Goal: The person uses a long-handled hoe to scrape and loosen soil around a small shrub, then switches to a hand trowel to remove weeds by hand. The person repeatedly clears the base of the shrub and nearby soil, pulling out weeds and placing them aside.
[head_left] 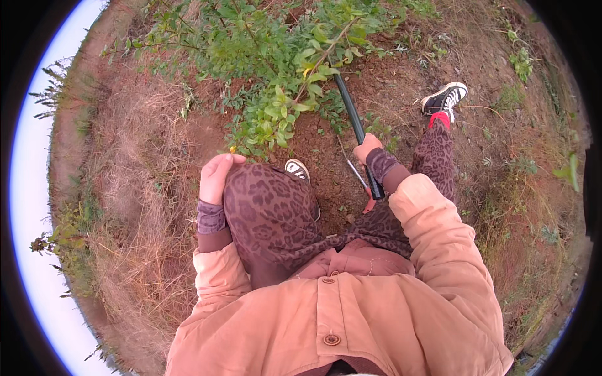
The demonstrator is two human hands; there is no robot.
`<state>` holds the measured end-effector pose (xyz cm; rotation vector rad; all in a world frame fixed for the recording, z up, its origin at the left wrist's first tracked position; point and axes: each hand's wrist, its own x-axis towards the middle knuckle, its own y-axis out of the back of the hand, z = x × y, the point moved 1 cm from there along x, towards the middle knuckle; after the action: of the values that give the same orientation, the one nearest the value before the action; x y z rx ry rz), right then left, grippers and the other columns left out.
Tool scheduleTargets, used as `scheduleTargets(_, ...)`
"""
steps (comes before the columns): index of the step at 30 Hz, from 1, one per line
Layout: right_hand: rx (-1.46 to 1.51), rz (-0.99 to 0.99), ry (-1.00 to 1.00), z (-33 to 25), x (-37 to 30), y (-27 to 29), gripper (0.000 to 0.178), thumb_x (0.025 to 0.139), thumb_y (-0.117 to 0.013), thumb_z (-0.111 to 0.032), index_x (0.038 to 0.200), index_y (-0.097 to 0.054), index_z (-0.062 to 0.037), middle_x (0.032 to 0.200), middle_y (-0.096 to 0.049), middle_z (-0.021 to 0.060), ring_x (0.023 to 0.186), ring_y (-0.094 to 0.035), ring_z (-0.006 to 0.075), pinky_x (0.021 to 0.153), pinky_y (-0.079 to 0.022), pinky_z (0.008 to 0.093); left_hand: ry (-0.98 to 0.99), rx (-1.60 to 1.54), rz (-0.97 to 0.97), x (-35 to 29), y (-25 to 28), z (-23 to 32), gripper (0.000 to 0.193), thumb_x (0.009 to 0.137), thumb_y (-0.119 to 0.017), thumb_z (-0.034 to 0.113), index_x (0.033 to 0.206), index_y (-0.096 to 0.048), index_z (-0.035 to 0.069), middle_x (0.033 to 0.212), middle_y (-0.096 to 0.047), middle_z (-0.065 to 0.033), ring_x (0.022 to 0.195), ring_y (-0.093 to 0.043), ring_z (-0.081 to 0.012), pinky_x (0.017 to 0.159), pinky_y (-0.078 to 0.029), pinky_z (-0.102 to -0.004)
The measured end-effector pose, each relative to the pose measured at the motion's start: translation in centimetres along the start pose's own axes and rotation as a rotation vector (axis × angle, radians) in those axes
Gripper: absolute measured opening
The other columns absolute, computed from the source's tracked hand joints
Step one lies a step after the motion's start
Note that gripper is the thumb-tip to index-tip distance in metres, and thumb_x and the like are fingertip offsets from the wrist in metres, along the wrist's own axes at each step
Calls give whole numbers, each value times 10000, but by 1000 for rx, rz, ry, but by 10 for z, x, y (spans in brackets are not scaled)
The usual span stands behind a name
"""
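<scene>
Dry grass [141,156] and reddish soil [204,125] surround this one, with a leafy shrub [276,94] crowding twelve o'clock. Over at two, the right hand [367,149] has its fingers wrapped round a dark pole [349,105], its far end lost in foliage towards one. At nine, the left hand [217,177] rests on the left knee [269,194], fingers loosely bent, grasping nothing visible. Careful at three: a careless swing could knock the red-ended rod [369,205] beside the pole, or snag branches.
</scene>
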<state>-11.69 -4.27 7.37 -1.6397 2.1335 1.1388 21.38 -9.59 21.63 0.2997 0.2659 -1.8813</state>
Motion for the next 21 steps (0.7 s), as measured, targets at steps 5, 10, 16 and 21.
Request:
scheduleTargets(5, -59, 35, -6, 18, -18, 4, 159, 668, -556, -56, 787, -481, 20, 549, -528, 152, 439, -555, 231, 405, -450, 327, -463, 374, 18, -47, -116, 41, 144, 804, -524, 65, 904, -613, 12, 906, -535, -60, 866, -515, -136, 781, -396, -236)
scheduleTargets(10, 36, 30, 112, 9, -16, -6, 200, 673, -563, -73, 819, -479, 35, 622, -578, 164, 491, -599, 234, 444, -484, 337, 371, -111, 11, -19, -208, -41, 521, 746, -570, 108, 1232, -403, 24, 1119, -455, -87, 1022, -448, -182, 909, -347, -330)
scheduleTargets(16, -201, 19, 25, 3, 8, -7, 324, 645, -626, -164, 871, -539, 51, 776, -607, 214, 734, -619, 316, 679, -491, 366, 722, -590, -251, 29, -224, -117, 174, 734, -464, 126, 884, -483, 42, 905, -558, -98, 849, -537, -266, 794, -421, -414)
scheduleTargets(21, 441, -253, 4, -14, 26, -11, 199, 722, -645, -134, 684, -531, 24, 569, -556, 96, 491, -572, 203, 404, -459, 336, 701, -596, -114, 38, -243, -122, 105, 694, -506, 147, 716, -456, 57, 632, -461, -55, 560, -480, -206, 554, -417, -328)
